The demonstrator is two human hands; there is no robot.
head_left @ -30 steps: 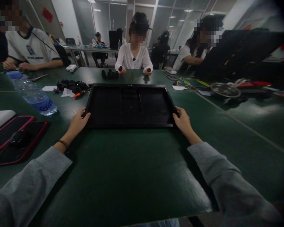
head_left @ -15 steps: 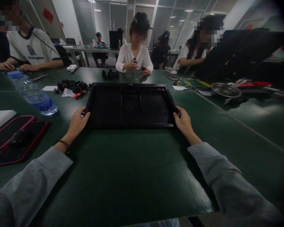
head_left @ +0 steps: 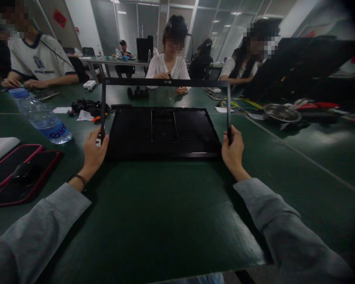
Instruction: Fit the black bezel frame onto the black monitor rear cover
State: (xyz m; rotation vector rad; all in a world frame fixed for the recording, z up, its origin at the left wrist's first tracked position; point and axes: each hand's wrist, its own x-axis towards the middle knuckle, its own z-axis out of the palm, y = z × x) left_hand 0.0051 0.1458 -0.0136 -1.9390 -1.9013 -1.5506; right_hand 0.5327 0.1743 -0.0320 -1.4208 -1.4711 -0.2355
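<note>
A thin black monitor bezel [head_left: 195, 83] is tilted up, its far edge raised over the black monitor back cover [head_left: 192, 126]. My left hand [head_left: 95, 152] is closed on the bezel's left side, and my right hand [head_left: 233, 152] grips the right side. The cover lies on the green table with its hollow inside facing up and a recessed rectangle in its middle. Whether the bezel's near edge still touches the cover is hard to make out.
To the left stand a tilted-looking water bottle [head_left: 51, 122] and two red-edged phones [head_left: 26, 181]. Black parts [head_left: 90, 107] lie behind the cover. A metal bowl [head_left: 282, 113] and coloured cables [head_left: 239, 103] are at the right. Across the table sits a person [head_left: 168, 65].
The bezel's far edge has risen off the back cover and swung upward. Both hands have turned and moved slightly outward with it, while the cover has stayed on the table.
</note>
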